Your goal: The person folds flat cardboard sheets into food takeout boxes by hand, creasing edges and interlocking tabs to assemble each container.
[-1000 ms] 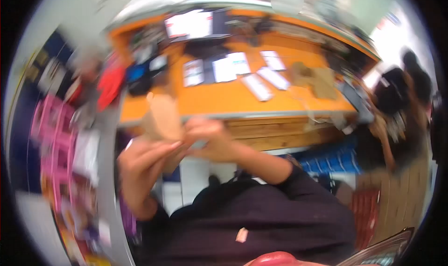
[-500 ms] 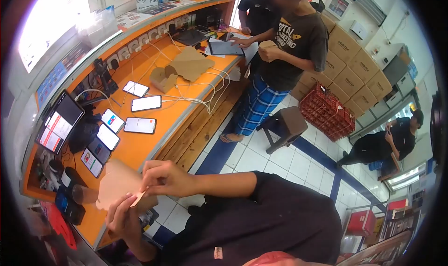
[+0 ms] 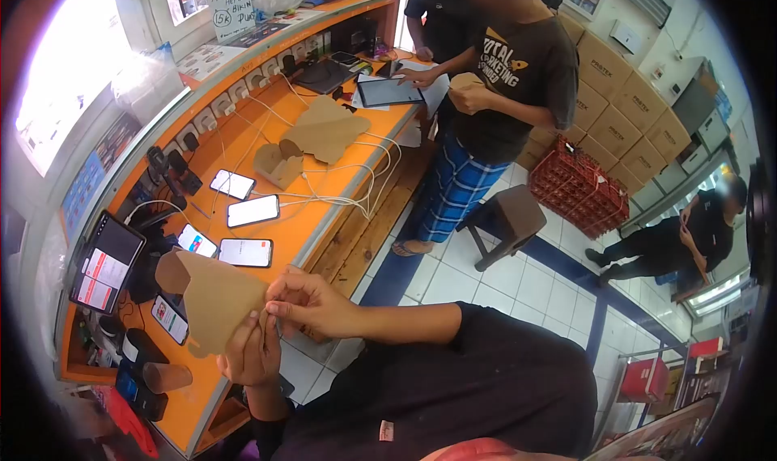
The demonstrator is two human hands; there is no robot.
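A brown folding cardboard box (image 3: pixel 222 299), partly folded, is held up over the near end of the orange counter. My left hand (image 3: pixel 251 352) grips its lower right edge, with fingers bent around the board. Just above, my right hand (image 3: pixel 312 303) pinches the same edge between thumb and fingers, and the two hands' fingertips meet there. Behind the board, a phone (image 3: pixel 245 252) with a lit screen lies on the counter. Another phone (image 3: pixel 170 319) shows left of the board's lower edge. The fold between my fingertips is mostly hidden.
More cardboard pieces (image 3: pixel 328 129) and white cables lie along the counter (image 3: pixel 312 234). A tablet (image 3: pixel 108 263) stands at left, near a brown cup (image 3: pixel 167 377). A person (image 3: pixel 518 80) beside the counter holds cardboard and touches another tablet (image 3: pixel 390 93). A stool (image 3: pixel 506 218) stands behind.
Both hands and the cardboard have shifted right in view. The board has turned, showing a folded flap at its upper left, and now covers some phones. The camera view has shifted slightly.
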